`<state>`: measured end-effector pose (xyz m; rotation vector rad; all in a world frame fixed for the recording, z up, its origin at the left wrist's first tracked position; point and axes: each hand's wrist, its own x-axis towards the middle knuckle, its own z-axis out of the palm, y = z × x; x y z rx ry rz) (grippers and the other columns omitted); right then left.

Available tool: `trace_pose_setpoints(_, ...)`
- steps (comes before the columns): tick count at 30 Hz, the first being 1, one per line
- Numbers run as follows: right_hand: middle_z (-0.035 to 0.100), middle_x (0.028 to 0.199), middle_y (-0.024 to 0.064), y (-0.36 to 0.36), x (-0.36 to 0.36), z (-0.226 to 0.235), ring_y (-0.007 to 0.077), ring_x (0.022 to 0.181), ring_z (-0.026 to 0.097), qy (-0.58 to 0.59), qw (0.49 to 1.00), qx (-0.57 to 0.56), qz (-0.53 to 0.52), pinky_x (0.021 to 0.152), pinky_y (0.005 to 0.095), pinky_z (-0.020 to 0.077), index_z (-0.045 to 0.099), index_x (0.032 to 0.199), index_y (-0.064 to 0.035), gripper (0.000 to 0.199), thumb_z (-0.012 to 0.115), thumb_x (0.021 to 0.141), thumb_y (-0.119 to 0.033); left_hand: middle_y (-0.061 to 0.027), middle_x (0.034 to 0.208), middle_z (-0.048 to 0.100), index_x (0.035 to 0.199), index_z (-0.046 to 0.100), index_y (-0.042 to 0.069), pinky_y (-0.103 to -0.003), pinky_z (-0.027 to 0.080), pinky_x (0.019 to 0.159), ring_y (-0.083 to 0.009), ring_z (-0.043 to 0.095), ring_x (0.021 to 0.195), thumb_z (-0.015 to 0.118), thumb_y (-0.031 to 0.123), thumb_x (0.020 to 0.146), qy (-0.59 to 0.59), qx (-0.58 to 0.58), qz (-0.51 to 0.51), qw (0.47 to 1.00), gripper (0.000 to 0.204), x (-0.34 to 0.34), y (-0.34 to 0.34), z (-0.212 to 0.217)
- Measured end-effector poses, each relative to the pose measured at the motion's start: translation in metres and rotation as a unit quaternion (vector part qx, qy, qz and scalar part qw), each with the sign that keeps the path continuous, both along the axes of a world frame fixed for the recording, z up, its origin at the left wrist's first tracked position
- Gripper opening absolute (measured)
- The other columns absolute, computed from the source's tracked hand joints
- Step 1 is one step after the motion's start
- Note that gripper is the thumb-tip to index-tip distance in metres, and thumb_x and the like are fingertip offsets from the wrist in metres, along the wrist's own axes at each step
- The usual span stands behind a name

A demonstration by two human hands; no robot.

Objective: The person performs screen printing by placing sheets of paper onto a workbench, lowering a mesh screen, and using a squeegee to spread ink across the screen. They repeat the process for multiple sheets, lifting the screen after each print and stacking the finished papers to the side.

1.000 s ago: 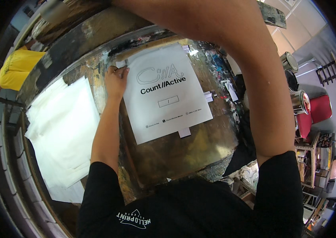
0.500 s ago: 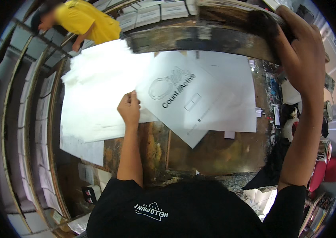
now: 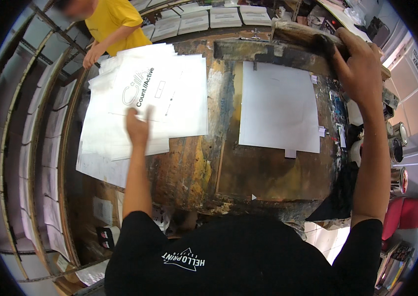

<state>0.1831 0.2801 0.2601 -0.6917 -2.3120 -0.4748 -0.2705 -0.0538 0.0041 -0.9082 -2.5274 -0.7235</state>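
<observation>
My left hand [image 3: 138, 128], somewhat blurred, is over the paper stack on the left with thumb and fingers apart. Just beyond its fingertips lies a white sheet printed with dark lettering and outlines [image 3: 184, 106], on top of the loose pile of white sheets [image 3: 105, 113]. At the upper right, my right hand [image 3: 362, 64] is closed round the edge of a wooden screen-printing frame [image 3: 268, 51], which is raised at the table's far side. A plain white sheet [image 3: 279, 111] lies flat on the dark board below the frame, between small tabs.
A person in a yellow shirt [image 3: 117, 24] stands beyond the pile, a hand near its far edge. Shelf racks [image 3: 56, 163] line the left side. Paint cans [image 3: 399, 180] and a red chair [image 3: 411, 213] are at the right. The worktable [image 3: 194, 172] is stained.
My left hand has moved left with the printed sheet, which now lies on the pile with the fingers apart. A plain sheet shows on the board. The person in yellow has moved nearer the pile.
</observation>
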Motion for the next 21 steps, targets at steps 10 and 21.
trace_pose_setpoints(10, 0.068, 0.069, 0.0043, -0.006, -0.020, 0.032, 0.0152, 0.058, 0.059, -0.003, 0.985, -0.167, -0.052, 0.054, 0.0321, 0.0475, 0.069, 0.086, -0.0077, 0.058, 0.047, 0.110, -0.056, -0.0199, 0.175, 0.028, 0.166, 0.042, 0.015, -0.069, 0.001, 0.129, -0.0450, 0.017, 0.163, 0.055, 0.101, 0.071, -0.028, -0.263, -0.388, 0.883, 0.129, 0.207, 0.080, -0.021)
trace_pose_setpoints(21, 0.058, 0.066, 0.0038, -0.006, -0.010, 0.067, 0.0151, 0.058, 0.051, -0.085, 0.972, -0.219, 0.029, 0.055, 0.0323, 0.0474, 0.064, 0.074, -0.0098, 0.063, 0.042, 0.109, -0.057, -0.0194, 0.172, 0.032, 0.162, 0.047, 0.014, -0.073, 0.006, 0.127, -0.0467, 0.023, 0.160, 0.058, 0.099, 0.069, -0.021, -0.199, -0.541, 0.816, 0.126, 0.383, 0.205, -0.027)
